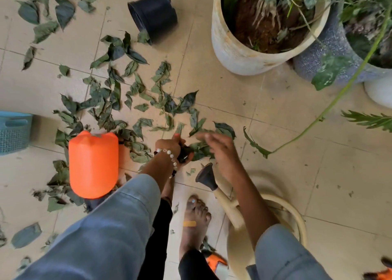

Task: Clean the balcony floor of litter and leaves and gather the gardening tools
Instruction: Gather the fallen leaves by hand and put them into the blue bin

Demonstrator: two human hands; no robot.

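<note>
Left grip [169,146] clutches a dark bunch of dry leaves [191,150] low over the tiled floor [275,131]; right grip [218,150] wide, fingers spread above them. Orange sprayer [93,165] lies left; cream watering can [233,205] beside the right forearm.

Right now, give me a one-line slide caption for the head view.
Left hand grips a small dark object while the open right hand sweeps leaves beside the orange sprayer bottle.
</note>
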